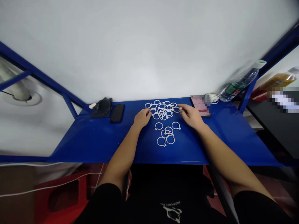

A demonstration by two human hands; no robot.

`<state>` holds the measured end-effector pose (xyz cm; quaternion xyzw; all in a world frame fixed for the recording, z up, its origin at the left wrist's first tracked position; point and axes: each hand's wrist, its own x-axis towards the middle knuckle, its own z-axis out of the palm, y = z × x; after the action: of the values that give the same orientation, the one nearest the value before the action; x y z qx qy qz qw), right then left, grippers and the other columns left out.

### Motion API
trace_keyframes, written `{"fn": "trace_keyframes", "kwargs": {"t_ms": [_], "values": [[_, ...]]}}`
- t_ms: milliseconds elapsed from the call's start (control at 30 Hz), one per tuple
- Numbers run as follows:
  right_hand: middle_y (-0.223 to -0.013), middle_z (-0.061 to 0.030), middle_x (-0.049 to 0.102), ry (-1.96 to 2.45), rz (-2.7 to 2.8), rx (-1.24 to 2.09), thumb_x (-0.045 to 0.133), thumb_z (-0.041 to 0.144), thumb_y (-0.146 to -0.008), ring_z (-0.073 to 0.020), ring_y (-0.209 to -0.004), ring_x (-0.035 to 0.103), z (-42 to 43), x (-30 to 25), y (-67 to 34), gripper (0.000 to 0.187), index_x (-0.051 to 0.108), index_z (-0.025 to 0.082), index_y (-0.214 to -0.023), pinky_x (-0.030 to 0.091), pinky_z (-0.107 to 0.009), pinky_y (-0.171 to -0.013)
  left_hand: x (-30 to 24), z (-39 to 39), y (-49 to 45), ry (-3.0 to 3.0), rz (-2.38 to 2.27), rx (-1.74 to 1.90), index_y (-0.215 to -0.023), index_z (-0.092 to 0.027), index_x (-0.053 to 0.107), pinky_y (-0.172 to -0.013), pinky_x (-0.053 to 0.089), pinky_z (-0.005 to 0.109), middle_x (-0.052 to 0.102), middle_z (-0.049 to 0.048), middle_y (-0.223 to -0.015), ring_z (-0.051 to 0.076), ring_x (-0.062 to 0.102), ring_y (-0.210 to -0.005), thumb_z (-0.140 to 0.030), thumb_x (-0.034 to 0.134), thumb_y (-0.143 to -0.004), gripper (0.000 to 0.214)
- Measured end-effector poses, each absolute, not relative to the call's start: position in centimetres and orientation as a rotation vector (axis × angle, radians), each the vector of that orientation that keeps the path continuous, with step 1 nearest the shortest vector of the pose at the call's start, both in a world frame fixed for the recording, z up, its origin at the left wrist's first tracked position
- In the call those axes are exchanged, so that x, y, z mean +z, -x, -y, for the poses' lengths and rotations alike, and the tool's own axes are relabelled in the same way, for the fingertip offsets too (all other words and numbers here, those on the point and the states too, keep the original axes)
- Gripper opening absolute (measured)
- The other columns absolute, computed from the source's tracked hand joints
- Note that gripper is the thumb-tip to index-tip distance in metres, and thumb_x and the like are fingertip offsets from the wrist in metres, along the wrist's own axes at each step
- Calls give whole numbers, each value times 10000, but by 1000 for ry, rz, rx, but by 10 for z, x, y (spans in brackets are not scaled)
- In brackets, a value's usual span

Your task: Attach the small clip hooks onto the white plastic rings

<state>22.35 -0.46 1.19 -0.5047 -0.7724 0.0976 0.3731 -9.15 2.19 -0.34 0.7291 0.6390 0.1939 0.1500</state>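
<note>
A heap of white plastic curtain rings (162, 109) lies on the blue metal table (93, 140), with several more rings (166, 135) loose nearer me. My left hand (141, 119) rests at the heap's left side, its fingertips against the rings. At the heap's right edge, my right hand (190, 115) has its fingertips on or beside a ring (177, 109). I cannot tell whether that ring is held. Neither hand lifts anything clear of the table.
A black phone (117, 113) and a dark object (101, 108) lie at the table's left. To the right are a phone with a pink screen (199, 106), a white cable (213, 99) and a plastic water bottle (240, 82). A white wall stands behind the table.
</note>
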Motion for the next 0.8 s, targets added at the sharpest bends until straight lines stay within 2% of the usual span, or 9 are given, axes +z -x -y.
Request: {"fn": "trace_keyframes", "kwargs": {"t_ms": [67, 167, 267, 367, 500, 667, 800], "values": [[-1142, -101, 787, 1264, 2018, 260, 500, 285, -1007, -268, -990, 744, 6, 14, -222, 333, 720, 223, -1250, 594, -417, -895, -1, -21, 90, -2076, -1859, 514, -1395, -241, 638, -976, 537, 352, 753, 73, -1165, 256, 702, -1105, -320, 553, -1023, 389], [-1024, -89, 800, 1273, 2044, 286, 503, 293, -1001, -245, -869, 741, 7, 14, -222, 323, 738, 210, -1207, 584, -380, -824, 0, -20, 90, -2027, -1906, 488, -1493, -251, 557, -968, 544, 363, 772, 72, -1143, 267, 713, -1107, -321, 551, -1018, 481], [-911, -71, 795, 1327, 2041, 308, 528, 307, -981, -226, -744, 719, 8, 15, -222, 326, 746, 199, -1198, 560, -353, -751, -2, -22, 91, -2070, -1900, 487, -1340, -258, 689, -956, 549, 370, 777, 81, -1164, 277, 715, -1108, -304, 571, -996, 367], [-943, -71, 804, 1328, 2057, 319, 532, 281, -948, -235, -785, 731, 8, 15, -222, 303, 774, 207, -1116, 554, -352, -761, -6, -24, 93, -2113, -1865, 532, -1150, -263, 769, -877, 561, 372, 793, 76, -1055, 281, 732, -1003, -320, 623, -964, 243], [-1004, -80, 809, 1321, 2069, 318, 518, 258, -933, -250, -854, 740, 8, 15, -222, 323, 776, 211, -1121, 561, -366, -792, -9, -24, 95, -2135, -1842, 649, -987, -266, 770, -774, 546, 334, 791, 56, -950, 254, 725, -877, -287, 647, -934, 136], [-1028, -92, 805, 1314, 2081, 303, 510, 285, -952, -258, -891, 743, 8, 16, -222, 322, 770, 203, -1123, 563, -376, -815, -6, -23, 93, -2041, -1895, 853, -1011, -270, 738, -790, 528, 325, 795, 41, -964, 238, 725, -871, -283, 614, -955, 137], [-1023, -95, 806, 1292, 2086, 300, 506, 260, -930, -261, -894, 745, 8, 16, -222, 315, 777, 191, -1073, 569, -383, -826, -2, -20, 90, -1976, -1838, 1017, -1025, -243, 724, -762, 523, 294, 796, 19, -964, 172, 689, -722, -265, 610, -941, 144]]}}
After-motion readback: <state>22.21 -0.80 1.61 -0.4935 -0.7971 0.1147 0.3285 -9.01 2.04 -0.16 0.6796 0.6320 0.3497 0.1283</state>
